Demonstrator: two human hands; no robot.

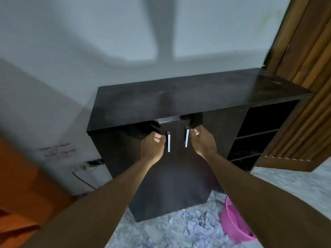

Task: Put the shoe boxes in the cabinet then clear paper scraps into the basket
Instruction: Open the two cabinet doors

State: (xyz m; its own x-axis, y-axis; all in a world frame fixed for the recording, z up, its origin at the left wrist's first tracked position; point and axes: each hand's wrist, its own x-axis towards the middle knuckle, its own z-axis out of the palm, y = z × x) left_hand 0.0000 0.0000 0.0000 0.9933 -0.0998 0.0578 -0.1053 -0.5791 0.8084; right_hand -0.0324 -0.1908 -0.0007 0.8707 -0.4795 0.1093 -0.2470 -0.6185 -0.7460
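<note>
A dark cabinet (179, 97) stands against the wall, its two front doors closed or nearly so. My left hand (154, 145) is curled just left of the left silver handle (168, 141). My right hand (203, 140) is curled just right of the right silver handle (186, 136). Both handles show in full between the hands, and I cannot tell whether the fingertips touch them. Crumpled paper scraps (193, 228) lie on the floor in front of the cabinet. A pink basket (231, 224) sits on the floor at the lower right, partly behind my right forearm. No shoe boxes are in view.
Open shelves (256, 135) fill the cabinet's right end. A slatted wooden door (304, 68) stands at the right. An orange surface (21, 185) is at the left. Cables and a socket (89, 165) sit low on the wall, left of the cabinet.
</note>
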